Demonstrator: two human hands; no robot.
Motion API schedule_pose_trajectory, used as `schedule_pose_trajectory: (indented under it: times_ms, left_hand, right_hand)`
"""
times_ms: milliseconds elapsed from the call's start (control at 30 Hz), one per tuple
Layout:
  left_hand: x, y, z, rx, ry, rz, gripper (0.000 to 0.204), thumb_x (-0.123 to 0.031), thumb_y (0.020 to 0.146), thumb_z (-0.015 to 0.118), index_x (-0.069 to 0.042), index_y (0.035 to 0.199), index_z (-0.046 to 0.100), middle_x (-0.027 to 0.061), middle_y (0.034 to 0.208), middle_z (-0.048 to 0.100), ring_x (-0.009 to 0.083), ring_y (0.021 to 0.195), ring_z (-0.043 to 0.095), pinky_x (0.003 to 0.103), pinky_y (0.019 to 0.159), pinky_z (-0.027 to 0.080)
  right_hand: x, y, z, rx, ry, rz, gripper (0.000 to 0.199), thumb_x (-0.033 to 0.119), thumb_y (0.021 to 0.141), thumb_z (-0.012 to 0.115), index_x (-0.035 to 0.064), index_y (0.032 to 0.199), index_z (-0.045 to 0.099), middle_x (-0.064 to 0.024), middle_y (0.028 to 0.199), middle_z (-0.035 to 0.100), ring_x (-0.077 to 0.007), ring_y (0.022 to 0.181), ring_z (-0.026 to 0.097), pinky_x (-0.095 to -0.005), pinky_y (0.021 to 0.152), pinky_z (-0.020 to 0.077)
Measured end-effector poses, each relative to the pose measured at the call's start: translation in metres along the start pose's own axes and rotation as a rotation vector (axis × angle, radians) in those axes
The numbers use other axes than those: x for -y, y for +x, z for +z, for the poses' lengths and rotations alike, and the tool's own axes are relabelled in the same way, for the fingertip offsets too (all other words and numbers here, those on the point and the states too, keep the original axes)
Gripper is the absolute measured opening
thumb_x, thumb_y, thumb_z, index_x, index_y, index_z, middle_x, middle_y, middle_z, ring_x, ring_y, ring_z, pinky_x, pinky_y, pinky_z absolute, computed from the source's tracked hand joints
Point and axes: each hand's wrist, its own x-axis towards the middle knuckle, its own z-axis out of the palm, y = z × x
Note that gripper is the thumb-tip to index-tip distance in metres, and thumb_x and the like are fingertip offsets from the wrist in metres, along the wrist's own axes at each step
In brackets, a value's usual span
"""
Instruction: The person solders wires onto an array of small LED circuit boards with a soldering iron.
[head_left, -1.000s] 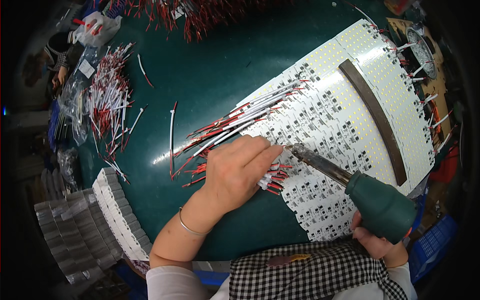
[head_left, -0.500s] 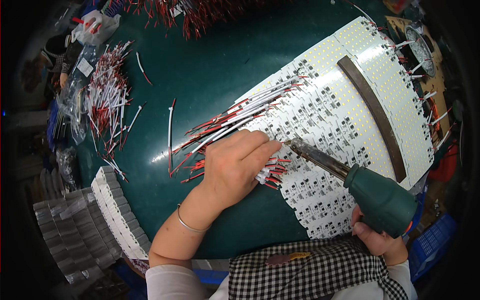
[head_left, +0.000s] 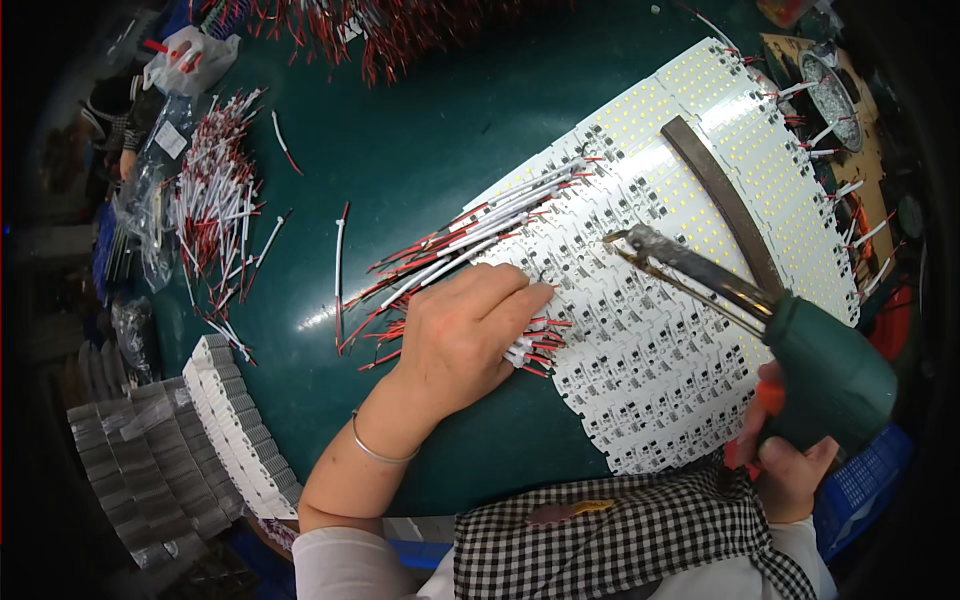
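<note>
My left hand (head_left: 460, 330) is closed, thumb and fingertips pinched together over the edge of a sheet of white LED circuit boards (head_left: 640, 345). Short red-and-white wires (head_left: 540, 348) stick out from under its fingers. Beyond it, a row of similar wires (head_left: 500, 215) lies with one end on the boards. At the lower right, my right hand (head_left: 790, 475) grips a green soldering gun (head_left: 835, 375) with a red trigger. The gun's tip hovers over the boards, to the right of my left hand and apart from it.
A curved brown bar (head_left: 725, 195) lies across the boards. Loose wires (head_left: 215, 190) are heaped at left, with a larger bundle (head_left: 400, 30) at the far edge. Stacked strips (head_left: 235, 420) stand at lower left. A metal dish (head_left: 830, 100) sits at far right, and a blue basket (head_left: 870, 490) below.
The soldering gun has swung up and right, its tip drawing away from my left fingertips. The boards have shifted slightly left. My left hand has barely moved.
</note>
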Motion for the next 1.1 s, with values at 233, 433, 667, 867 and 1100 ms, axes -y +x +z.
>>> schedule_pose_trajectory:
  times_ms: [233, 433, 667, 867, 1100]
  left_hand:
    - [-0.006, 0.001, -0.005, -0.074, -0.067, -0.142, 0.025, 0.008, 0.073, 0.062, -0.001, 0.097, 0.064, 0.0113, 0.087, 0.067, 0.0237, 0.073, 0.065, 0.031, 0.067, 0.053]
    - [0.002, 0.009, -0.017, -0.202, -0.006, -0.093, 0.044, 0.010, 0.060, 0.066, -0.001, 0.102, 0.062, 0.0133, 0.086, 0.064, 0.0279, 0.074, 0.065, 0.033, 0.063, 0.053]
    - [-0.012, 0.015, -0.001, 0.011, 0.033, -0.220, 0.054, 0.006, 0.058, 0.066, -0.001, 0.112, 0.059, 0.0129, 0.084, 0.061, 0.0293, 0.066, 0.061, 0.036, 0.055, 0.049]
    - [-0.009, 0.007, 0.006, -0.035, 0.101, -0.059, 0.043, 0.003, 0.061, 0.065, -0.004, 0.103, 0.065, 0.0084, 0.080, 0.059, 0.0208, 0.059, 0.058, 0.031, 0.049, 0.046]
    - [-0.006, 0.004, 0.013, -0.079, 0.179, 0.009, 0.037, -0.001, 0.063, 0.065, -0.004, 0.100, 0.067, 0.0048, 0.075, 0.053, 0.0155, 0.055, 0.053, 0.028, 0.044, 0.042]
  right_hand:
    - [-0.001, -0.004, -0.027, -0.038, 0.151, -0.237, 0.076, 0.017, 0.065, 0.083, -0.0148, 0.123, 0.046, -0.0267, 0.116, 0.059, -0.0196, 0.055, 0.059, -0.0250, 0.039, 0.0468]
    - [-0.007, 0.005, -0.015, -0.017, 0.129, -0.195, 0.073, 0.021, 0.068, 0.081, -0.0160, 0.121, 0.044, -0.0226, 0.096, 0.059, -0.0173, 0.049, 0.056, -0.0241, 0.038, 0.0452]
    - [-0.004, 0.008, -0.017, 0.026, 0.110, -0.042, 0.076, 0.021, 0.067, 0.081, -0.0157, 0.121, 0.043, -0.0230, 0.110, 0.057, -0.0170, 0.050, 0.057, -0.0239, 0.036, 0.0455]
    - [-0.002, 0.008, -0.016, 0.025, 0.124, 0.050, 0.075, 0.015, 0.066, 0.081, -0.0119, 0.126, 0.045, -0.0210, 0.107, 0.059, -0.0199, 0.062, 0.059, -0.0265, 0.045, 0.0488]
    - [-0.003, 0.007, -0.013, 0.003, 0.078, 0.067, 0.077, 0.018, 0.063, 0.085, -0.0119, 0.123, 0.046, -0.0216, 0.111, 0.058, -0.0195, 0.060, 0.061, -0.0266, 0.040, 0.0500]
